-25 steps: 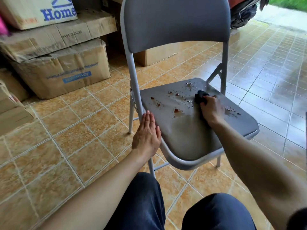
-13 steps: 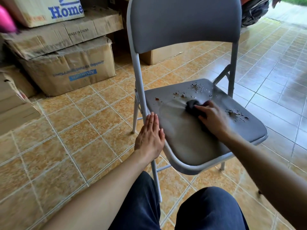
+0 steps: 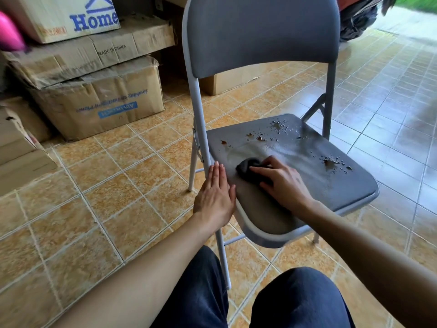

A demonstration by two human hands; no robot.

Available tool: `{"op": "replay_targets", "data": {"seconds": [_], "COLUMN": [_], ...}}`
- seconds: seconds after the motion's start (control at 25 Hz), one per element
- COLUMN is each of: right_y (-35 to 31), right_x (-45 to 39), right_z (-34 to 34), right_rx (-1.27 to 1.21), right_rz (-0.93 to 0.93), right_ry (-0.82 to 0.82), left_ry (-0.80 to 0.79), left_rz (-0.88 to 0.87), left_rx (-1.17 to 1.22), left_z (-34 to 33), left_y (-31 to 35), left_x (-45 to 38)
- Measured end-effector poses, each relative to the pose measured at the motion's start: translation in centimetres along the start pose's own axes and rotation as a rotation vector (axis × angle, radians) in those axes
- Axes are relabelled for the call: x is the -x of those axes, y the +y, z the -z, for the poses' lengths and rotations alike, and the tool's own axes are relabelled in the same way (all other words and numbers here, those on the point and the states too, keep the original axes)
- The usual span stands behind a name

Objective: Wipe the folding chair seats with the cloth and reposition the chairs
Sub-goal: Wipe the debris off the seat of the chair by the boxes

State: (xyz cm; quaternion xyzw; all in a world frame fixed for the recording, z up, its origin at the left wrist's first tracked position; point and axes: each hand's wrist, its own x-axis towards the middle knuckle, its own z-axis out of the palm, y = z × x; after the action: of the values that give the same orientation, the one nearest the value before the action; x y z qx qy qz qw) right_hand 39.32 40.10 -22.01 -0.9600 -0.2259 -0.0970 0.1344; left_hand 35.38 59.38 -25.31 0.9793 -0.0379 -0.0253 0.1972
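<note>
A grey folding chair [image 3: 262,31] stands in front of me on the tiled floor. Its padded seat [image 3: 331,185] carries brown and dark spots at the back and at the right side, and a wet streak runs across its middle. My right hand [image 3: 281,183] presses a dark crumpled cloth [image 3: 248,168] onto the left half of the seat. My left hand [image 3: 215,195] lies flat with fingers together against the seat's left edge and the frame tube.
Stacked cardboard boxes [image 3: 99,100] stand along the left and behind the chair. A dark bag [image 3: 357,22] lies at the back right. Open tiled floor [image 3: 390,110] stretches to the right. My knees [image 3: 298,299] are just below the seat's front edge.
My right hand has dragged the cloth from the seat's middle toward its left front, leaving a wet streak; the spots there are gone. The left hand stays on the seat edge.
</note>
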Motion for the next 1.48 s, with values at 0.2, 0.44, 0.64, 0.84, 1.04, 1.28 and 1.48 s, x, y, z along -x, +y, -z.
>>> {"op": "replay_targets", "data": {"seconds": [0.2, 0.44, 0.64, 0.84, 1.04, 1.28, 1.48], "right_y": [6.9, 6.0, 11.4, 9.7, -2.0, 2.0, 11.4], "right_x": [-4.3, -0.2, -7.1, -15.6, -16.5, -12.7, -13.6], "right_z": [0.1, 0.0, -1.0, -2.9, -5.8, -4.0, -1.6], "right_rx": [0.006, 0.079, 0.138, -0.038, -0.205, -0.089, -0.002], "right_rz": [-0.380, -0.093, -0.272, -0.658, -0.016, 0.246, -0.460], "right_ry": [0.089, 0.061, 0.128, 0.123, -0.103, -0.077, 0.070], "left_ry": [0.024, 0.027, 0.028, 0.022, 0.022, 0.004, 0.015], "left_rz": [0.018, 0.006, 0.012, -0.007, 0.004, -0.004, 0.005], "left_rx": [-0.030, -0.157, -0.122, -0.104, -0.119, -0.138, -0.101], "left_z": [-0.1, 0.2, 0.2, 0.1, 0.2, 0.3, -0.1], "left_y": [0.6, 0.1, 0.3, 0.1, 0.1, 0.2, 0.1], "left_x": [0.9, 0.6, -0.1, -0.4, -0.5, -0.6, -0.7]}}
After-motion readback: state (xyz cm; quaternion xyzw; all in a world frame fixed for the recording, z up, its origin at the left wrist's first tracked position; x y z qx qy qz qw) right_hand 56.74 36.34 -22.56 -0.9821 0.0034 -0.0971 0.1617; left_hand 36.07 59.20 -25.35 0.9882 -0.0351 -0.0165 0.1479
